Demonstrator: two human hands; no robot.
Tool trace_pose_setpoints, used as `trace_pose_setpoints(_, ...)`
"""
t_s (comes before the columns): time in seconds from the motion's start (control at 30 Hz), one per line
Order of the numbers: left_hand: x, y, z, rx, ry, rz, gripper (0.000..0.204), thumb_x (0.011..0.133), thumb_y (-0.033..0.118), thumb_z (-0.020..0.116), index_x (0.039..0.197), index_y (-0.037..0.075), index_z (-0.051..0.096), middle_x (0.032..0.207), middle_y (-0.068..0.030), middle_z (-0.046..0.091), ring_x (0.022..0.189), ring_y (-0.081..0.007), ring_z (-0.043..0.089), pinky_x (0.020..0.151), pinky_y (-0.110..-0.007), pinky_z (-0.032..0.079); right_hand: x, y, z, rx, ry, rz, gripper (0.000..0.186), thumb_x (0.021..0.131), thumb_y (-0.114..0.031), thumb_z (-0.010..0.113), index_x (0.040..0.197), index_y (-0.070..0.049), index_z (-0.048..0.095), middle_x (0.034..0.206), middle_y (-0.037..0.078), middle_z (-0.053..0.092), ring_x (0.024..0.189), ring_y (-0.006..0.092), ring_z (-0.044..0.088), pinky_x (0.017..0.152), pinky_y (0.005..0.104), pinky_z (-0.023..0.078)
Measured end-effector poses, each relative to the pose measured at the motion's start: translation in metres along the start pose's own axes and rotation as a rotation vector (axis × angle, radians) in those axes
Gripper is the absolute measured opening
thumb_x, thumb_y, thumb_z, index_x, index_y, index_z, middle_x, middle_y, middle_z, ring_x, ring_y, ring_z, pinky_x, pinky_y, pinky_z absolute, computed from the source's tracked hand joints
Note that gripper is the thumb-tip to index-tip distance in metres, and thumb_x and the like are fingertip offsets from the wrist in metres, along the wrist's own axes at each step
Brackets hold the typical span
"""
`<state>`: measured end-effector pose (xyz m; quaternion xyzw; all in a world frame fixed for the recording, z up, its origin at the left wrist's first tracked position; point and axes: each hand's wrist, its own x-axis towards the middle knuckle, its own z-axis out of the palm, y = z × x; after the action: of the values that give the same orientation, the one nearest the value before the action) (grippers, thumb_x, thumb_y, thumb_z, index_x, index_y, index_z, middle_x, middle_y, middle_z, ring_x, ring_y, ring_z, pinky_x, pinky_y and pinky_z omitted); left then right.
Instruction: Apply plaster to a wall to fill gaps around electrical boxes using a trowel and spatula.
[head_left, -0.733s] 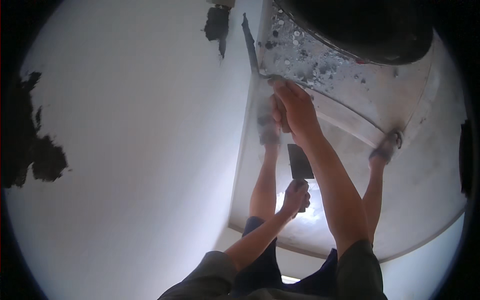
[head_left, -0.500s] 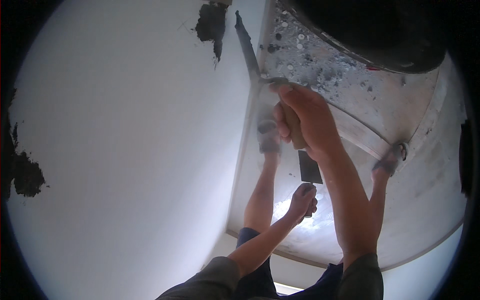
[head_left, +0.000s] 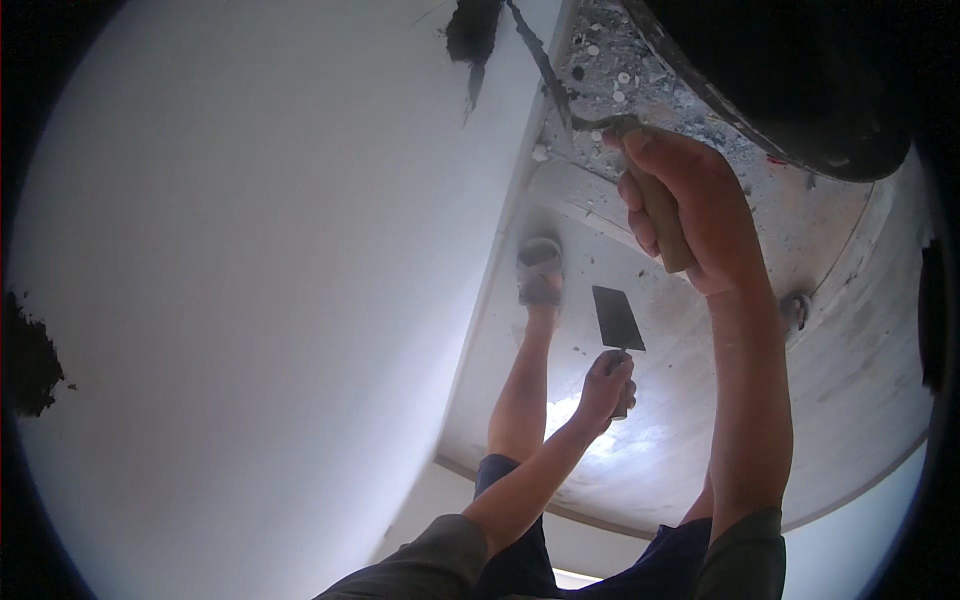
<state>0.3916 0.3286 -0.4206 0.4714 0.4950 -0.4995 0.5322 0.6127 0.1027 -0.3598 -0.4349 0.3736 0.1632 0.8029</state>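
My right hand (head_left: 705,195) is wrapped round the pale handle of a plastering trowel (head_left: 662,220). The trowel's long dark blade, seen nearly edge-on, reaches up and left beside the white wall (head_left: 280,260); whether it touches is not clear. Lower down, my left hand (head_left: 604,388) grips the handle of a small trowel (head_left: 618,318) with a flat, dark, four-sided blade pointing away from me. A dark rough patch (head_left: 472,35) marks the wall left of the blade, and another dark patch (head_left: 30,360) lies at the far left.
A large dark round-rimmed container (head_left: 800,90) fills the upper right, close to my right hand. Debris and pale round bits litter the floor (head_left: 625,65) beneath it. A pale board (head_left: 575,195) crosses below. My sandalled foot (head_left: 540,262) stands near the wall's base.
My right hand and the plastering trowel have moved right and slightly up in the picture. My left hand with the small trowel has risen slightly. The wall patches appear shifted with the view.
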Motion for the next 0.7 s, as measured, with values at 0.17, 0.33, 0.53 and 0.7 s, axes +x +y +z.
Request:
trace_pose_setpoints(0.17,-0.001,0.002,0.000,-0.031,-0.002,0.013,0.016,0.094,0.014,0.061,0.106,0.008,0.053,0.080,-0.0030,0.053,0.058,-0.0134,0.056,0.047,-0.031,0.048,-0.009,0.004,0.022,0.035,-0.012,0.038,0.029,0.092,-0.032,0.059,0.100,-0.004,0.063,0.067,0.004,0.062,0.051,0.0083,0.059,0.043,0.0221,0.047)
trace_pose_setpoints(0.33,-0.002,0.004,0.000,-0.024,-0.010,0.005,0.019,0.094,0.015,0.060,0.108,0.007,0.051,0.082,-0.0030,0.053,0.058,-0.0126,0.055,0.048,-0.030,0.048,-0.027,0.010,0.041,0.104,-0.021,0.073,0.035,0.092,-0.026,0.058,0.114,0.000,0.062,0.070,0.005,0.063,0.054,0.0094,0.060,0.047,0.0238,0.051)
trace_pose_setpoints(0.53,0.003,-0.004,0.002,-0.036,-0.029,0.053,0.020,0.096,0.017,0.058,0.110,0.007,0.050,0.078,-0.0035,0.054,0.057,-0.0124,0.054,0.049,-0.030,0.049,-0.039,0.017,0.059,0.187,-0.030,0.087,0.026,0.095,-0.022,0.055,0.110,-0.002,0.062,0.066,0.005,0.060,0.049,0.0115,0.056,0.045,0.0251,0.046)
trace_pose_setpoints(0.7,0.020,-0.022,-0.021,-0.062,-0.141,0.136,0.015,0.097,0.017,0.056,0.107,0.007,0.051,0.074,-0.0047,0.056,0.057,-0.0132,0.055,0.050,-0.029,0.049,-0.047,0.011,0.067,0.169,-0.081,0.073,0.022,0.096,-0.024,0.054,0.087,-0.005,0.060,0.063,0.004,0.058,0.046,0.0112,0.054,0.043,0.0247,0.043)
